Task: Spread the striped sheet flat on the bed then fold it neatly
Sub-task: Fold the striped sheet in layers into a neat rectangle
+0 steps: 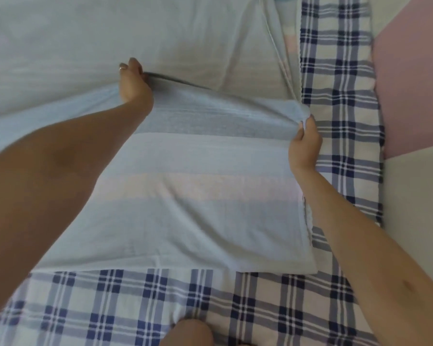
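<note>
A knee (pixel 185 332) meets the checked bedspread's (pixel 260 308) near edge. Beyond it, the left hand (pixel 134 84) and right hand (pixel 304 146) each grip the striped sheet's (pixel 198 196) raised fold, mid-bed.

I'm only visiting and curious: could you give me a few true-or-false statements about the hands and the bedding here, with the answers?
1. The left hand and right hand both grip the striped sheet. True.
2. The sheet lies on a plain red cover. False: it lies on a blue-and-white checked cover.
3. The sheet has pale blue and pink bands. True.
4. The right hand rests flat on the sheet's middle. False: it holds the sheet's right edge.
</note>
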The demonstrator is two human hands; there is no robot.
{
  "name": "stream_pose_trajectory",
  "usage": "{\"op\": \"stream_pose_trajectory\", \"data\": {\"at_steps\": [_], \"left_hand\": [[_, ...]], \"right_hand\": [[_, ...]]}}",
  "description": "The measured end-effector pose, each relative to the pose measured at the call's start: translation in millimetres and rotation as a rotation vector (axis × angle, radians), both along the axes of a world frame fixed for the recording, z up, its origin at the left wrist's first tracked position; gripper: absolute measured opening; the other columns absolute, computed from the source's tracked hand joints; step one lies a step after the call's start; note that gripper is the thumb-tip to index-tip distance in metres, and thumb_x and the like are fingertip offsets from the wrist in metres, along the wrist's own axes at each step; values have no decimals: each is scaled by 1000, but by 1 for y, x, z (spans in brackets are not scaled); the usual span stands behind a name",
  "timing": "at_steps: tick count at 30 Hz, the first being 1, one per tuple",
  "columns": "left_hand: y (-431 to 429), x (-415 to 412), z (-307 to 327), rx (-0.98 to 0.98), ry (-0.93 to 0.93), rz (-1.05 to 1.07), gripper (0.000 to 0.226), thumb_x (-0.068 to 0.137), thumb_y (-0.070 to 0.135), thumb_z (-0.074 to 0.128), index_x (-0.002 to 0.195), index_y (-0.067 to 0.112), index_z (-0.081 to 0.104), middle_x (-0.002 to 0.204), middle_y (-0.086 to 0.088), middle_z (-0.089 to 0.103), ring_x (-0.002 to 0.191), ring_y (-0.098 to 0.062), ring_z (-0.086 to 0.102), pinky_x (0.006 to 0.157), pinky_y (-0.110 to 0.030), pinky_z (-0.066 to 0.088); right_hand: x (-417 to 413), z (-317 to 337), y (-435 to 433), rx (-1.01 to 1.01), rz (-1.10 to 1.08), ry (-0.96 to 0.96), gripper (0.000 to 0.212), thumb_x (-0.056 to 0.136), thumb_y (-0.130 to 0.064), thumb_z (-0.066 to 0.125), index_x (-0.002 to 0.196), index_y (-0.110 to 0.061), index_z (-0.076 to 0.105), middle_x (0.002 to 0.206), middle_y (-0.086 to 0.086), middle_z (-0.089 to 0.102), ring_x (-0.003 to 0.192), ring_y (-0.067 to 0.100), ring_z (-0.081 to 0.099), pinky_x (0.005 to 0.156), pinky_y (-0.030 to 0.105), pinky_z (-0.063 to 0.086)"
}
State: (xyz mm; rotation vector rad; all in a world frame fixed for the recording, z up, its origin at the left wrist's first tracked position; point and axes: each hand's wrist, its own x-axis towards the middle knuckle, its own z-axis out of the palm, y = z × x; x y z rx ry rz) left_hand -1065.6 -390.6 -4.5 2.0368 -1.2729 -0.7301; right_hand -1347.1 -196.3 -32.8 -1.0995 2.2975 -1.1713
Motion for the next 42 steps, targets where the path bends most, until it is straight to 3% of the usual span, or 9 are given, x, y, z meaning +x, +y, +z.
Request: {"op": "stream_pose_trajectory", "data": {"at_steps": [3,10,14,16,18,24,30,37,42], "left_hand": [[-1,12,-11,46,-134,-203,24,91,4,36,74,21,34,84,-1,38,69,-18,38,67,-28,31],[100,8,-57,106,-281,-672,47,94,26,54,131,0,41,141,-23,31,134,-34,32,110,-44,23],[241,10,-52,-266,-371,-1122,42,89,38,50,121,10,46,129,-21,45,126,-33,40,108,-53,24],[301,17,-56,-294,-384,-1318,46,83,43,59,117,14,47,126,-14,43,120,-31,45,104,-49,28],[343,22,-66,-244,-435,-1433,57,70,40,72,117,16,47,126,-11,40,115,-29,45,97,-46,30],[366,20,-71,-5,-628,-1369,88,43,4,85,121,19,46,107,-16,51,88,-32,51,72,-40,41],[354,0,-55,196,-570,-1292,56,27,-19,75,75,6,61,69,-9,58,46,-27,54,36,-16,20],[366,-8,-52,251,-485,-1315,40,31,-22,68,57,6,56,56,-8,54,51,-28,56,35,-22,32],[368,-17,-53,447,-588,-1386,32,75,-12,49,99,6,60,104,-10,58,99,-29,56,64,-31,36]], "right_hand": [[-5,-9,-10,-8,3,14,41,96,8,32,132,-1,51,115,8,60,99,12,52,77,-6,31],[-21,-22,13,281,44,-528,78,100,-20,47,151,-24,-12,152,7,30,134,20,39,108,32,35],[-31,-16,76,382,-57,-602,49,85,-53,62,116,-18,48,98,4,57,95,23,57,83,38,50],[-26,-11,115,539,41,-614,32,90,-45,59,87,-14,53,81,7,58,73,21,58,65,31,45],[-18,-7,153,707,173,-636,20,93,-34,59,95,-15,60,87,0,64,73,11,63,65,20,47],[10,-8,223,798,57,-525,33,97,-22,53,127,-9,56,112,1,60,97,15,56,80,23,44],[20,-3,222,554,-88,-212,31,104,-26,35,77,-14,48,65,-4,45,57,9,42,47,13,33],[16,-20,244,639,-73,62,31,104,-27,32,88,-7,50,61,-3,43,55,17,42,49,29,25],[20,-21,256,697,-63,110,33,104,-26,31,96,-2,52,64,1,46,57,21,45,50,29,26]]}}
